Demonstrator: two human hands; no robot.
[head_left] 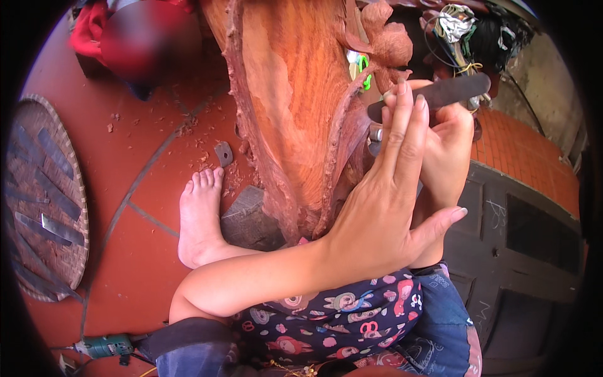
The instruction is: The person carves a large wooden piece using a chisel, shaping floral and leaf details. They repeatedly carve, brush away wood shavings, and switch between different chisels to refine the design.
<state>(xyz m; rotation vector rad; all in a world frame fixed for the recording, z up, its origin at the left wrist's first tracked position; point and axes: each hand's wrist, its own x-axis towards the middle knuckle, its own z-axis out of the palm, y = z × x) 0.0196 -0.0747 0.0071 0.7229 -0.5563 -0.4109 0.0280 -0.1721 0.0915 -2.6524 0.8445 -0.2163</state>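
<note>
Carved wood point(286, 94), far end cut off, narrowing toward the near side. Just over its right edge, the right hand point(449, 139), partly hidden by the left, pinches a dark blade point(461, 90). The left hand point(377, 188) is wide, fingers straight, overlapping the blade; whether they press cannot be told from here. Red floor point(113, 151), with shavings point(233, 179) beside the wood, extends to a round tray point(82, 201) of dark strips point(58, 193), cropped at the floor's left edge. A green power tool point(103, 345) lies in the near left corner.
</note>
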